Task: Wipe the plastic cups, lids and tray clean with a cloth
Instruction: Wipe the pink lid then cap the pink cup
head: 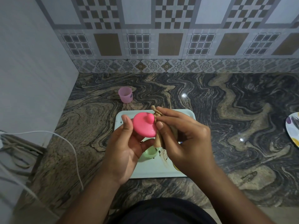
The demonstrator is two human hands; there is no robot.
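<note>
Fingers of the left hand curl round a pink lid, holding it above the pale tray on the marbled surface. The right hand pinches a tan cloth against the lid's edge. Beneath them, a green cup sits on the tray; farther back stands a purple cup.

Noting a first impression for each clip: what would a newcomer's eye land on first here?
First, the bright pink round plastic lid with a knob, held in the left hand at the centre of the view, above the pale rectangular plastic tray. Beside it, the right hand pinches a bunched beige cloth at the lid's edge. Further back on the left, a lilac translucent plastic cup stands alone on the swirled dark stone counter.
</note>
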